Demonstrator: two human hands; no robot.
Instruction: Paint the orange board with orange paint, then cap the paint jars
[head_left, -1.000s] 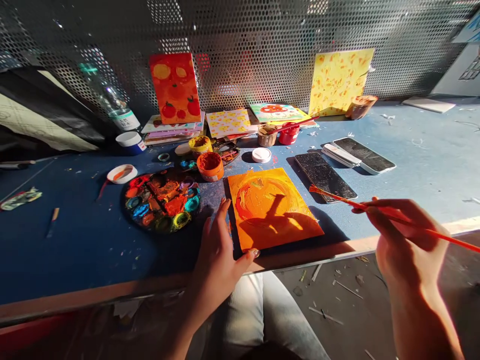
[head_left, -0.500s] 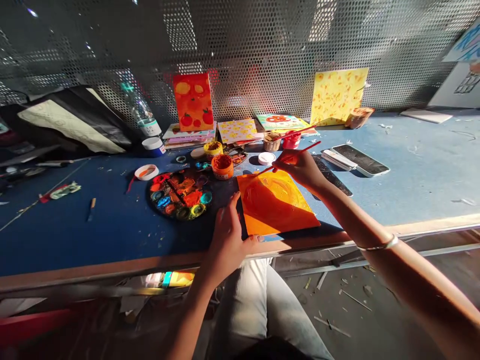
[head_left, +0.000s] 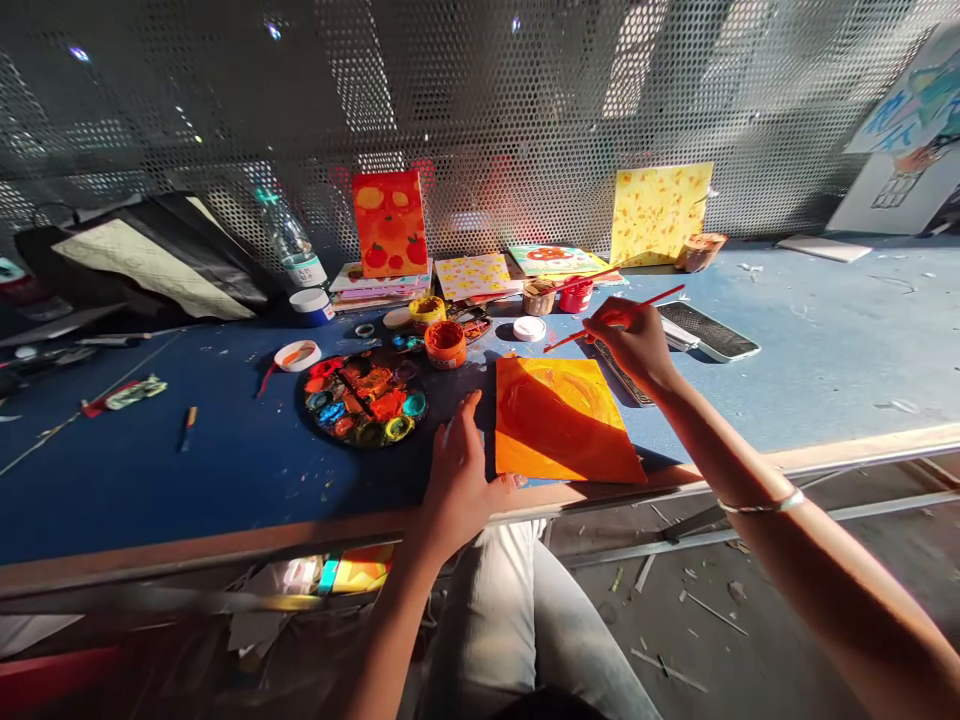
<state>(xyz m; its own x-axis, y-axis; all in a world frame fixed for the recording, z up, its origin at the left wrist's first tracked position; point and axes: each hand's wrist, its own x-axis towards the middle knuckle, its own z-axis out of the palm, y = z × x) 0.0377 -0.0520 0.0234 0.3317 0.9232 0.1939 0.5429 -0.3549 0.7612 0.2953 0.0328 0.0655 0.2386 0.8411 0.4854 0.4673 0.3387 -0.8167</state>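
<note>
An orange-painted canvas panel [head_left: 562, 430] lies flat near the table's front edge, with swirled strokes across it and a shadow over much of its surface. My right hand [head_left: 634, 340] pinches a thin red paintbrush [head_left: 664, 296], whose tip is just beyond the panel's far edge. My left hand [head_left: 461, 475] is open beside the near left corner. Its thumb is at the panel's near edge, and the index finger is spread a little away from the left side. Left of the panel are a round paint palette [head_left: 365, 400] with several colours and an open orange paint jar [head_left: 445, 345].
Behind stand a yellow paint jar [head_left: 427, 311], a white lid [head_left: 529, 329] and a red jar [head_left: 576, 295]. Phones [head_left: 709, 330] lie right of my right hand. Small paintings [head_left: 390, 225] lean against the perforated metal screen [head_left: 480, 120]. A bottle [head_left: 292, 245] stands back left.
The brush tip has moved from over the panel's upper left to beyond its far edge, as my right hand shifted right. The panel has turned slightly, and its left side is clear of my left index finger.
</note>
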